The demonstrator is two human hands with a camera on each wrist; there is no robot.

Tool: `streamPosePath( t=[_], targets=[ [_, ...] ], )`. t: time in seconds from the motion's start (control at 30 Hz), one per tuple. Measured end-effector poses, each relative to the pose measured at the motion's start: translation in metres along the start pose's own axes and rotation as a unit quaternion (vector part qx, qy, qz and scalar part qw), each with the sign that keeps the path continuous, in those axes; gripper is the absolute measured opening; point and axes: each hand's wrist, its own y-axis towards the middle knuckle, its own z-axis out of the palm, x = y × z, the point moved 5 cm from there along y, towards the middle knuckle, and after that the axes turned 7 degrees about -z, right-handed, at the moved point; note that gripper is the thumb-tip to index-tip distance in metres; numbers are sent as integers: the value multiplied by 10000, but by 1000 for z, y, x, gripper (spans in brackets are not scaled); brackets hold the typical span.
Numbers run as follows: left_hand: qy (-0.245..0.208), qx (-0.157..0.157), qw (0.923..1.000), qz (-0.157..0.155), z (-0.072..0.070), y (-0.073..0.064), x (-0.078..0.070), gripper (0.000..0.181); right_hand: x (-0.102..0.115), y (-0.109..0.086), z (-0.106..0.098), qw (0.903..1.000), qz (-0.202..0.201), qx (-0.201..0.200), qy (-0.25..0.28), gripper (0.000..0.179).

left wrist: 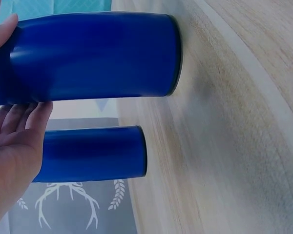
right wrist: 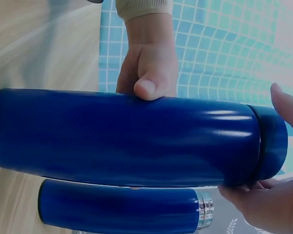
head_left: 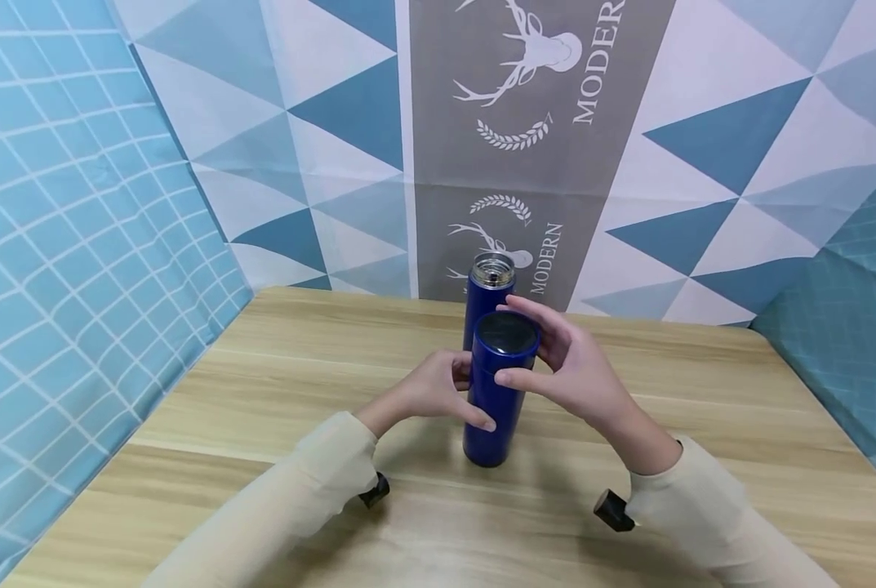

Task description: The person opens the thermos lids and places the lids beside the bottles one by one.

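The left hand (head_left: 433, 388) wraps the body of the capped flask (head_left: 500, 400), its thumb across the near side and its fingers round behind. That flask stands between the two hands, leaning a little in the head view; whether its base meets the tabletop (head_left: 320, 359) below the hands, I cannot tell. Its wall looks like smooth, coated metal: likely stiff, hard to dent with the fingers, fairly slick, and moderate in weight, more if filled. The left hand's place on the body seems a sound one for steadying it, since a firm wrap should resist both slipping and turning. What is inside stays hidden under the dark-topped cap (head_left: 507, 333).

Just beyond the left hand's fingers stands the open flask (head_left: 487, 300), upright, with a bare, silvery threaded neck (head_left: 492, 278) and no cap on it. Its mouth faces up, but the interior is too small to read. No hand holds it; being slim and tall, it could probably be tipped by a knock.

The right hand (head_left: 584, 367) curves round the top of the capped flask, fingers behind and thumb in front; how firmly the thumb presses, I cannot tell. The cap's rim probably gives that hand its best purchase.
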Motion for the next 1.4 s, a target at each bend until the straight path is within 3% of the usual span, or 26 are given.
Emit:
streamPosePath(
  t=[0.27, 1.4],
  targets=[
    [77, 3, 10000, -15, -1, -2, -1, 61, -4, 2, 0, 9989, 402, -171, -143, 74],
    [-70, 66, 9999, -34, -1, 1, 2, 59, -23, 15, -12, 9954, 234, 815, 452, 69]
  ],
)
